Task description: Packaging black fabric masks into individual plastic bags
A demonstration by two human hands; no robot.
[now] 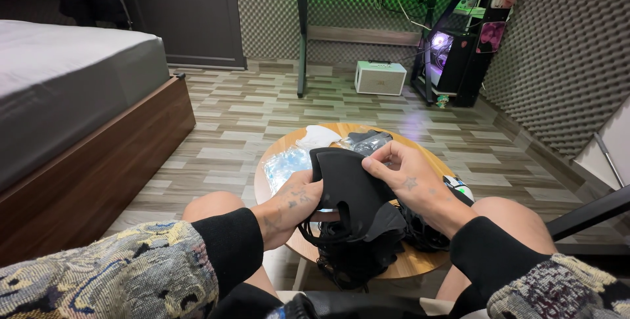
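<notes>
Head view: both hands, left [292,209] and right [405,181], are pinching a black fabric face mask [351,194], stretching it open above the round wooden surface [420,261] for inspection.

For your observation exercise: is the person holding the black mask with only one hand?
No, both the left hand and the right hand grip the black mask above the round table.

– the black face mask [351,191]? looks like matt, soft cloth.
– and the round pale wooden table [420,261]?
– smooth, slight sheen. the clear plastic wrappers [283,165] are glossy, crinkled.
– the floor?
– grey wood-look plank floor [262,106], smooth, faintly shiny.
</notes>
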